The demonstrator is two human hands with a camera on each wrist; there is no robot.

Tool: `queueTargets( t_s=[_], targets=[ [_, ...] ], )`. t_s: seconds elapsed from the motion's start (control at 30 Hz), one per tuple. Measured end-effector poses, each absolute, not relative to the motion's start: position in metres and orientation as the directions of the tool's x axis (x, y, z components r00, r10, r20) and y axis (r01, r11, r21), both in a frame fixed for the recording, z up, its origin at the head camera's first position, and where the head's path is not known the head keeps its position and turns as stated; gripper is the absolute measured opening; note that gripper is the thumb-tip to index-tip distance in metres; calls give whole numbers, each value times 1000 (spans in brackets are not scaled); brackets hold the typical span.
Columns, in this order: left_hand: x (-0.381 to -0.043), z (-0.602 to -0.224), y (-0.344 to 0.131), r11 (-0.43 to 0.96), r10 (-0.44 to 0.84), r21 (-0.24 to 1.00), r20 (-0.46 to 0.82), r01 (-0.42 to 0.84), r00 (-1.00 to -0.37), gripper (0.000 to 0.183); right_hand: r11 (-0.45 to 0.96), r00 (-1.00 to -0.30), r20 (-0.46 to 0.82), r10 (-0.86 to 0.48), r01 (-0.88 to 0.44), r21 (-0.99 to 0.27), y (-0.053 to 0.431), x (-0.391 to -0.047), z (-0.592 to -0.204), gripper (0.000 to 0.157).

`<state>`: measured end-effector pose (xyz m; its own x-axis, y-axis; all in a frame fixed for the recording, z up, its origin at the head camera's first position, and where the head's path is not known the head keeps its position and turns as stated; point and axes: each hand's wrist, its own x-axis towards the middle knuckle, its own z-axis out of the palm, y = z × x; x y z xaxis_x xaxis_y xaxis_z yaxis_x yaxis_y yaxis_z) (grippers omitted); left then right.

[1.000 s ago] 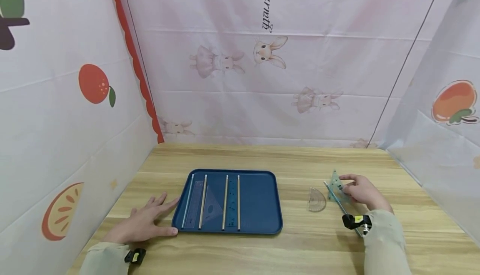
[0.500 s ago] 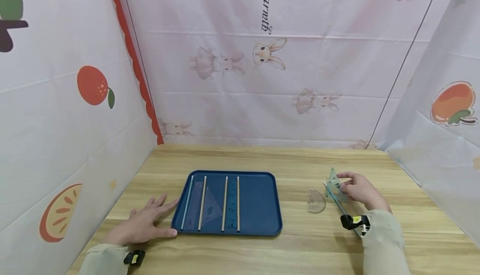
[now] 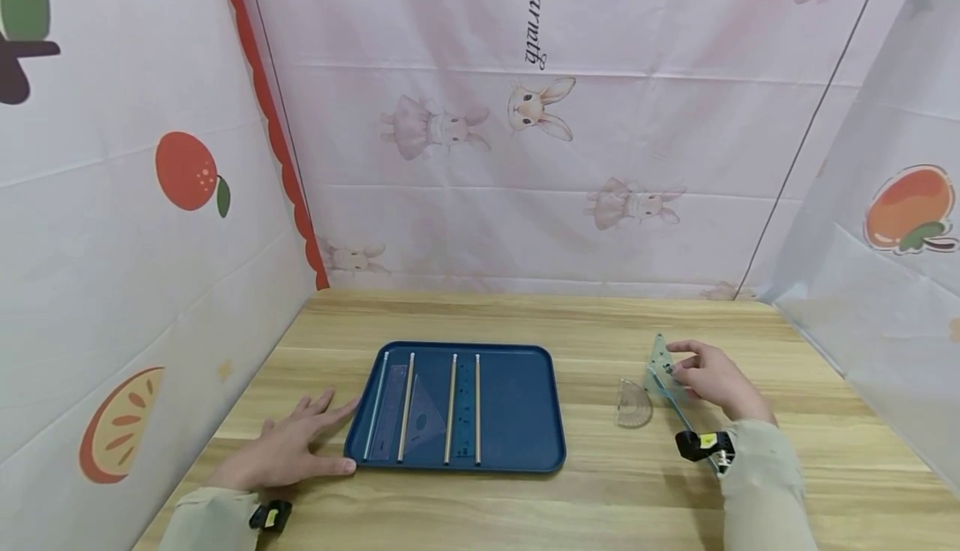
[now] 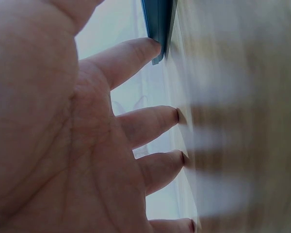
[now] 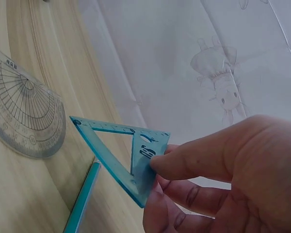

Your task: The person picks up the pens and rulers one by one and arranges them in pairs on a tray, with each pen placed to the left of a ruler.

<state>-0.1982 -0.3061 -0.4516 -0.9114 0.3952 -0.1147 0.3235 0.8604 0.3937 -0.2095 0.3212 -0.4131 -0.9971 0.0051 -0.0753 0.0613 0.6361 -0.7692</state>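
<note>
Between thumb and fingers my right hand [image 3: 716, 380] pinches a translucent teal set square [image 5: 153, 160], tilted up off the wood in the right wrist view. Below it a teal pencil [image 5: 82, 196] lies on the table, partly hidden by my wrist in the head view. A clear protractor [image 3: 634, 403] lies flat just left of them. My left hand [image 3: 288, 443] has its fingers spread, fingertips down on the table, with thumb and forefinger at the left edge of the blue tray [image 3: 521, 409].
In the tray lie a teal pencil [image 3: 377, 405], a purple ruler [image 3: 390, 413], a purple set square [image 3: 427, 422], several wooden pencils [image 3: 406, 408] and a teal ruler [image 3: 465, 409], roughly parallel. Printed cloth walls [image 3: 480, 226] enclose the table on the back and sides.
My right hand has shifted slightly left with the teal set square, which has turned more upright. My left hand and the tray stay in place.
</note>
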Motion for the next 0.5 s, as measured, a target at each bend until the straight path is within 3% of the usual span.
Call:
queueTargets(
  t_s=[0.5],
  targets=[
    [-198,-450,-306,857,401,400,-124,324,-907,99,639,-998,-55,17,53,-768,310,-215,-414,54]
  ],
)
